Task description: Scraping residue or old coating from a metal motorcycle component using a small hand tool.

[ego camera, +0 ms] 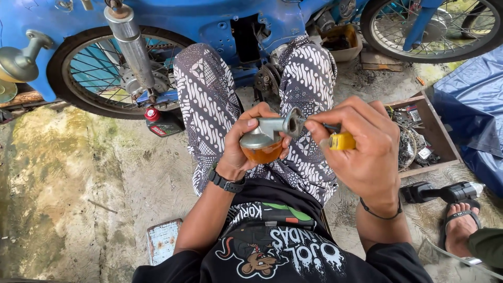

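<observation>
a small dark oil bottle (161,123) with a red cap and a red-and-white label lies on the concrete just beside the rear wheel (105,71), left of the seated person's knee. a flat rectangular tin (163,240), pale and rusty with a faded printed face, lies on the floor near the left elbow. in the wooden tray (437,137) on the right, a few small white-labelled packets (422,153) sit among the metal parts, too small to make out.
</observation>
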